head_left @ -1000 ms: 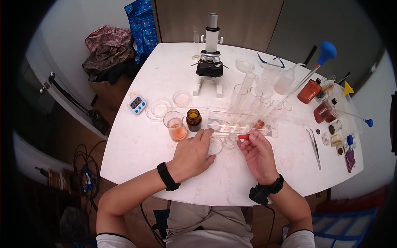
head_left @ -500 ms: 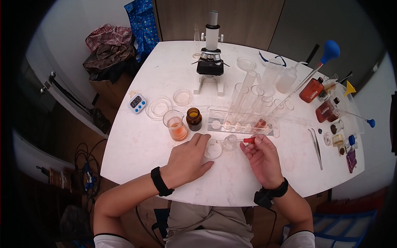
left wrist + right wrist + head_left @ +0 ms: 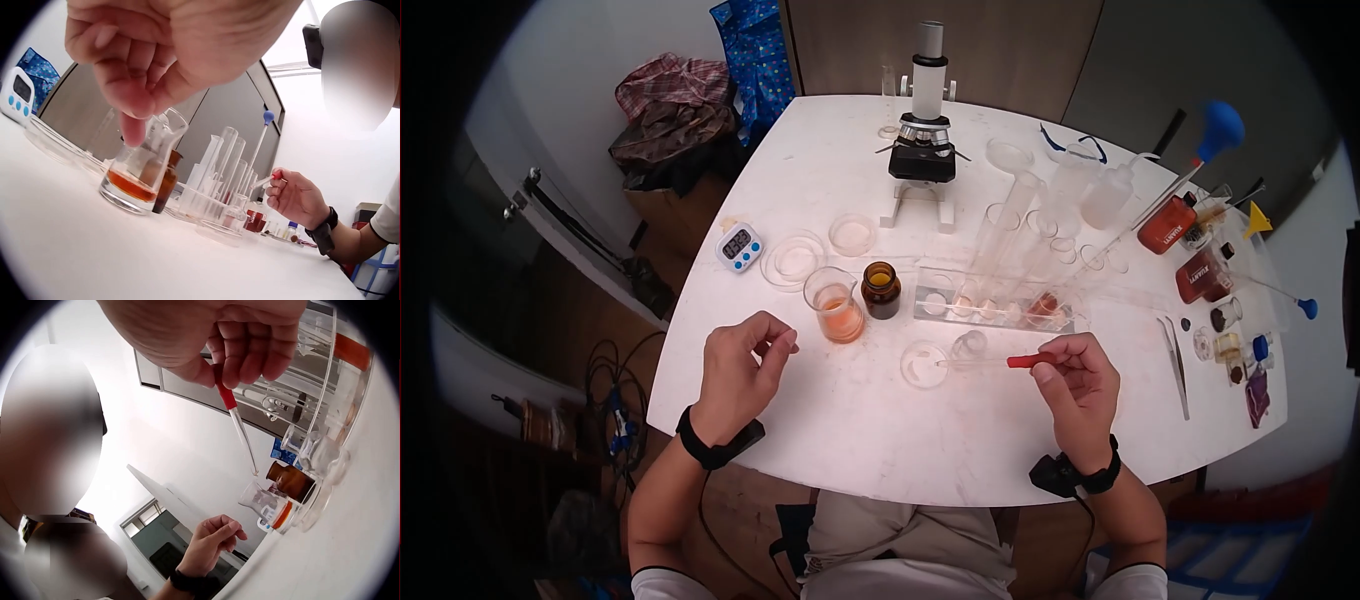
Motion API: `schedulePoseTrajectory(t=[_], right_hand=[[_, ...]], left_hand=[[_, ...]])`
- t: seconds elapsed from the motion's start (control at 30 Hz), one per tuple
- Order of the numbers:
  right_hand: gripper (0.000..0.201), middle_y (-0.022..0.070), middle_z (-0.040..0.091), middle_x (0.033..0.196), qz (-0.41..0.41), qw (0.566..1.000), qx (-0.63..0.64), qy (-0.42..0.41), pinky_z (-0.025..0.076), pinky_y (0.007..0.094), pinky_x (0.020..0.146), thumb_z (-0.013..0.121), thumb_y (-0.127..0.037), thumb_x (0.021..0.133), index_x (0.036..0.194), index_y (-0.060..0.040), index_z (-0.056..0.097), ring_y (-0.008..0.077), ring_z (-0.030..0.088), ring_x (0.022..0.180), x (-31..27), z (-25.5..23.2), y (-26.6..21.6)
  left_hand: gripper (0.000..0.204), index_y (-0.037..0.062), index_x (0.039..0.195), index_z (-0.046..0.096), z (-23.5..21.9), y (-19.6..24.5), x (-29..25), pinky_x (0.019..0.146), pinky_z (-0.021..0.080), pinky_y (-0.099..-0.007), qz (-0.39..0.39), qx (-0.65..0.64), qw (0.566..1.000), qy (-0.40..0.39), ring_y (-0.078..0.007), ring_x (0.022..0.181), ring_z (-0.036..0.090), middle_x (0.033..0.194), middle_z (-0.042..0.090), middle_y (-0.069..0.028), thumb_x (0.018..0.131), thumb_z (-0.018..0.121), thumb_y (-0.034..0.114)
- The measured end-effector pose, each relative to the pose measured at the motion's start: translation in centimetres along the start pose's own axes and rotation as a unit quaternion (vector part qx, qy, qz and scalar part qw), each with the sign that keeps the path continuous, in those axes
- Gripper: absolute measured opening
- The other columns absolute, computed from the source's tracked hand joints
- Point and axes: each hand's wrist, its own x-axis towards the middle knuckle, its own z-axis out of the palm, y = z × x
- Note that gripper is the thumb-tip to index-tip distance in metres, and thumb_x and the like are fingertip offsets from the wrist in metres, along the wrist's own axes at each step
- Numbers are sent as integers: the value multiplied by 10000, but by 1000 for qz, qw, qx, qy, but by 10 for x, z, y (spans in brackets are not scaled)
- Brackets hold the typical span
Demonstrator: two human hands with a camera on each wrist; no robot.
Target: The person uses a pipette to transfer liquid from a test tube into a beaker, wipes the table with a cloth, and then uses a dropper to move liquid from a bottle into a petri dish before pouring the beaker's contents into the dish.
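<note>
My right hand [image 3: 1082, 395] pinches the red bulb of a dropper [image 3: 1028, 361] between thumb and fingers. The dropper's glass tube points left, its tip over a small clear dish [image 3: 915, 379]. In the right wrist view the tube of the dropper [image 3: 242, 435] looks clear. My left hand [image 3: 742, 372] is raised left of the beaker, fingers loosely curled, with nothing visible in it. The beaker [image 3: 838, 312] holds orange liquid. Right of it stands a brown bottle [image 3: 882, 292]. A small glass vessel [image 3: 969, 346] sits beside the dish.
Behind the dish lies a clear rack [image 3: 935, 312] with upright tubes. A microscope [image 3: 924, 150] stands at the back, a timer [image 3: 739, 247] and glass dishes [image 3: 852, 235] at the left. Tweezers [image 3: 1176, 370], red-brown bottles [image 3: 1203, 275] and small jars are at the right.
My left hand has moved away from the dish to the left, past the beaker. My right hand has shifted right and slightly toward me with the dropper, whose tube now shows clearly.
</note>
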Motion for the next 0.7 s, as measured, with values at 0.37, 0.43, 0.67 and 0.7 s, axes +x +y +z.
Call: schedulePoseTrajectory(t=[0.37,0.43,0.67,0.7], right_hand=[[161,107,659,812,-175,941,-277,-88,515,272,653,723,13,792,937,13,651,181,639,708,12,16,-20],[172,107,656,805,-185,936,-286,-90,518,274,633,728,18,782,937,15,654,185,641,702,12,17,-18],[207,99,661,765,-204,927,-295,-106,508,276,586,752,33,745,927,3,657,195,640,663,14,19,-6],[212,95,662,755,-204,925,-301,-108,501,276,577,755,34,740,924,-2,656,197,639,659,14,19,-5]], left_hand=[[492,13,1226,543,7,-8,21,812,465,-338,-18,-23,1000,-7,-196,999,591,1168,643,-108,792,690,191],[665,38,1311,496,16,-7,21,849,453,-365,-1,3,1000,-14,-218,1122,550,1272,578,-106,736,762,238],[660,46,1285,518,25,2,27,869,444,-360,-3,2,1000,-11,-213,1118,560,1249,594,-93,722,807,234],[624,48,1262,534,26,1,27,870,441,-354,0,-1,1000,-17,-212,1105,567,1225,608,-86,725,802,217]])
